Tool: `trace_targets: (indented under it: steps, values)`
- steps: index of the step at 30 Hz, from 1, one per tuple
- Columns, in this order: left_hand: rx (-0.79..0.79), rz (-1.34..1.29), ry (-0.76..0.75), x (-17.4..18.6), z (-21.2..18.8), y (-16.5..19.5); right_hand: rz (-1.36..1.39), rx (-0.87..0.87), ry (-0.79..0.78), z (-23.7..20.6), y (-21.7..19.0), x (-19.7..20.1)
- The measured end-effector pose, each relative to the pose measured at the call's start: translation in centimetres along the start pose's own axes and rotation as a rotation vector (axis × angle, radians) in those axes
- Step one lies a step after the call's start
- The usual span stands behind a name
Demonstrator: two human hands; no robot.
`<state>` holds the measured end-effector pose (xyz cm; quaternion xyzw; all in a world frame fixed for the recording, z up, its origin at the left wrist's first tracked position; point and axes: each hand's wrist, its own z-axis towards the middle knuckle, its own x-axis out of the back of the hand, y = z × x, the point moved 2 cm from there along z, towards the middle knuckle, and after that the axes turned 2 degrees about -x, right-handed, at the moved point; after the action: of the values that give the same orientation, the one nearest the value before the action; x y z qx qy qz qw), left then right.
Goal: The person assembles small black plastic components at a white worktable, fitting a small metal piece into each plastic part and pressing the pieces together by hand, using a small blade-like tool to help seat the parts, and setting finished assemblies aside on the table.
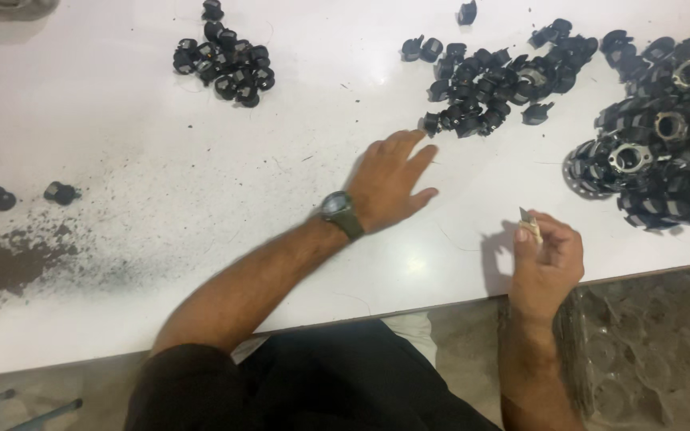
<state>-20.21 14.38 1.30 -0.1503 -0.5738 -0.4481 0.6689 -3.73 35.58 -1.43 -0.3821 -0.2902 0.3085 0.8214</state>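
We see a small blade (528, 216) pinched in our right hand (547, 263), fingers curled shut, above the tabletop (201, 199) edge. Our left hand (389, 179) lies flat and open, holding nothing, just short of a middle pile of black parts (493, 84); larger ringed parts (656, 136) crowd the right, dark dust (9, 263) the left.

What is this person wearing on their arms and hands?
Both forearms are bare, with no gloves on either hand. The left hand has a dark wristwatch with a round face strapped at the wrist. The right hand wears nothing. A black sleeve covers the left upper arm.
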Motion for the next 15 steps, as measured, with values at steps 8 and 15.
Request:
trace_targets:
  steps: [8, 15]
  values:
    - [-0.028, -0.083, 0.022, -0.1, -1.8, -1.1, -0.524, 0.444, -0.207, 19.4, -0.3, -5.2]
    - [-0.102, -0.169, 0.033, 0.5, -2.7, -1.4, -0.938, 0.508, -0.171, 21.5, 0.4, -10.5]
